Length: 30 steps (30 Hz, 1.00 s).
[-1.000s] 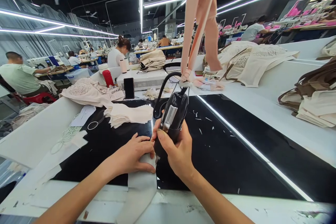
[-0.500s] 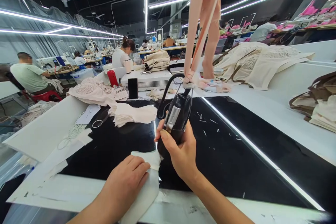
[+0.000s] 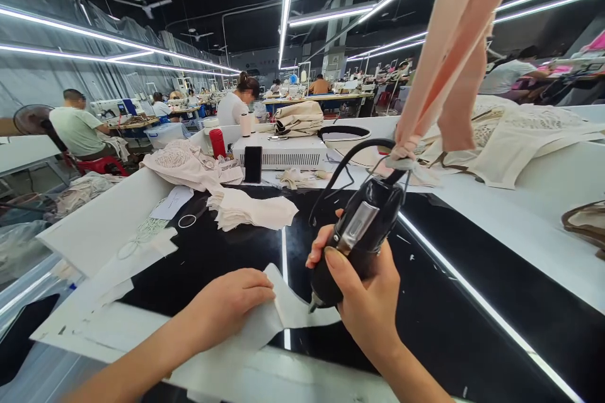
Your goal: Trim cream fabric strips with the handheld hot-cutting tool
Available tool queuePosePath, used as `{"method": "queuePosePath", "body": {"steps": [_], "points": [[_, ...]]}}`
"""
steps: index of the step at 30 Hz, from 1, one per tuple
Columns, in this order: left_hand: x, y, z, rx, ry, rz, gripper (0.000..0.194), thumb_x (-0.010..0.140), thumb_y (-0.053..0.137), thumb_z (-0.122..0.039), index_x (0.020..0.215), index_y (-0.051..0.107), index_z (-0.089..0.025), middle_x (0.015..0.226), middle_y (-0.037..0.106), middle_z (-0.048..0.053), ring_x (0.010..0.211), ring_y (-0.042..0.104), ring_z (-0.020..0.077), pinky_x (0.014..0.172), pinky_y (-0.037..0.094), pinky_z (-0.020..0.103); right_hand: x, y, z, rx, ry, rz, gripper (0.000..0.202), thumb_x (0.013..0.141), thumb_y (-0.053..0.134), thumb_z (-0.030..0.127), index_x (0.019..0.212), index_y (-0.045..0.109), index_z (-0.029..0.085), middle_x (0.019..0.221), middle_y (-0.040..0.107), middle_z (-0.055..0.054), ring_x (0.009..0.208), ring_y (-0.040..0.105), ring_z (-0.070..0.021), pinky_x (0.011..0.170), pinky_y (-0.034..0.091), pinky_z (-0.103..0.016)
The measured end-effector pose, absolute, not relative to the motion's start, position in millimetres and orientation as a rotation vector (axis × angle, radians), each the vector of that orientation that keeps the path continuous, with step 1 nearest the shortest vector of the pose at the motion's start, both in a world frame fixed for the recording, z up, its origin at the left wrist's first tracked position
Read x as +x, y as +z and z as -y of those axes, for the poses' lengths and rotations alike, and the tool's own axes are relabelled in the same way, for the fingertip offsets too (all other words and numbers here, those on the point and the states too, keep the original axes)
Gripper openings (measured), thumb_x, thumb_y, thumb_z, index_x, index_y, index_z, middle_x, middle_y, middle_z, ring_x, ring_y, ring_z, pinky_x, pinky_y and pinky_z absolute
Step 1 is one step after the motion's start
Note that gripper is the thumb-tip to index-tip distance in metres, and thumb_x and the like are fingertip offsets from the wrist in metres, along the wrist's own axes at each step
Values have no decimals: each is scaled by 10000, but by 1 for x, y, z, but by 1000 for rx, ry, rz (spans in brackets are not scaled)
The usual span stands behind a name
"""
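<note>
My right hand (image 3: pixel 363 283) is wrapped round a black handheld power tool (image 3: pixel 354 236) with a silver plate on its side and a small metal tip pointing down. The tip is close to a whitish fabric piece (image 3: pixel 302 312) on the glossy black tabletop (image 3: pixel 454 315). On the left part of this fabric rests my left hand (image 3: pixel 236 299), fingers together and gripping it; the thumb is hidden. Pink fabric straps (image 3: pixel 449 50) are knotted at the tool's upper end and run up out of view. A black cord (image 3: pixel 338 170) curves away behind it.
A stack of pale cut fabric (image 3: pixel 253 209) lies ahead, near a phone (image 3: pixel 253 164), a red bottle (image 3: pixel 217 143) and a white vented box (image 3: pixel 283 154). Lace garments (image 3: pixel 529 138) are heaped at right. White scraps dot the black surface. Other people sit at sewing tables beyond.
The view has shifted. My right hand has moved right with the tool, which now leans more. The fabric piece now lies spread out to the right beneath the tip, with my left hand still on it.
</note>
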<state>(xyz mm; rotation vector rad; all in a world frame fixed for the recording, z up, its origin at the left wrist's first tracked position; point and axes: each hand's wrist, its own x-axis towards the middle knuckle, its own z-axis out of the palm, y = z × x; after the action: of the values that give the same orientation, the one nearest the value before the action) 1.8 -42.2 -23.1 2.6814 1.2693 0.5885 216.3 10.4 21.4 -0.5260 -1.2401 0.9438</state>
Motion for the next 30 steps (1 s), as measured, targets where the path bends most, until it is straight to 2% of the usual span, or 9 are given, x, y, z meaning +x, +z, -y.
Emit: {"method": "queuePosePath", "body": {"steps": [7,13,23,30], "points": [[23,-25,17,2616,667,-1419,270,1025,478,-94,1209,664,-158,1220,696,82,1119,673,205,999,570,337,228,17,-10,-557,912,1279,224,871,762,347,1040,629,283,843,680,20,604,646,-133,560,580,-275],[21,-34,17,2644,592,-1412,226,1017,518,-102,1162,677,-171,1164,692,69,1089,667,206,969,572,319,240,13,-6,-573,927,1268,361,872,771,361,1196,619,313,844,683,10,625,658,-144,569,591,-275],[18,-38,24,2716,706,-1321,218,1059,467,-152,1167,656,-153,1196,698,77,1120,670,203,988,572,303,236,21,-10,-551,958,1227,365,837,804,371,1155,643,291,791,679,3,605,652,-154,564,603,-297],[21,-33,26,2614,660,-1365,218,1055,466,-162,1148,662,-184,1181,687,72,1076,682,201,928,587,296,199,28,-36,-483,1005,1187,323,859,768,323,1146,621,300,797,667,31,617,627,-141,578,577,-293]]}}
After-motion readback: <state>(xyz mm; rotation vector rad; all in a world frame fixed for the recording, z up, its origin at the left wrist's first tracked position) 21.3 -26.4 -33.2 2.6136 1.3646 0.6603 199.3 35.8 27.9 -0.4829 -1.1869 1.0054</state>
